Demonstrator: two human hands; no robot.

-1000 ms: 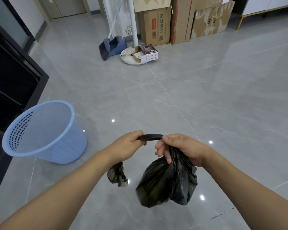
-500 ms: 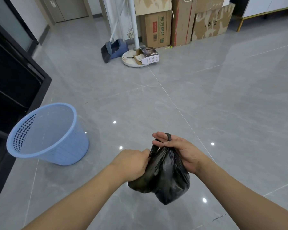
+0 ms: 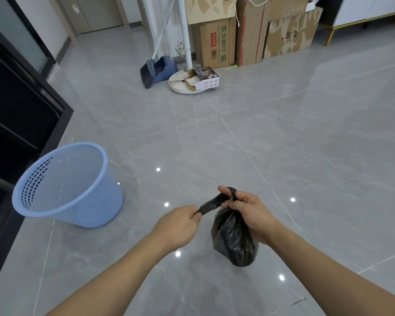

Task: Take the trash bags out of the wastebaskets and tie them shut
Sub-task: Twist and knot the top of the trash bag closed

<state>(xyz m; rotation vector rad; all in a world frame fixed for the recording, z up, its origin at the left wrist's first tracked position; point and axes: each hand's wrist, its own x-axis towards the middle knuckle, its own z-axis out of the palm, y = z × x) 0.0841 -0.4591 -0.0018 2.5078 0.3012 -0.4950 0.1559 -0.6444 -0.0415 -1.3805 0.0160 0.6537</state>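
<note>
Trash bag (image 3: 234,238) neck now stretched between left hand (image 3: 177,225) and right hand (image 3: 249,213).

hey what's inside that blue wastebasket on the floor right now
The blue wastebasket shows only its own bare inner walls, with no liner. Its bottom is hidden by the near rim, so small leftovers there cannot be ruled out.

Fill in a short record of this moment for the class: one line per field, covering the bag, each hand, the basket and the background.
bag: black trash bag, out of the basket, hanging above the floor
left hand: pinches the bag's twisted end, pulling it leftward
right hand: grips the bag's neck, a strip looped over one finger
basket: blue wastebasket, unlined, on the floor to the left
background: cardboard boxes, broom and dustpan
</note>
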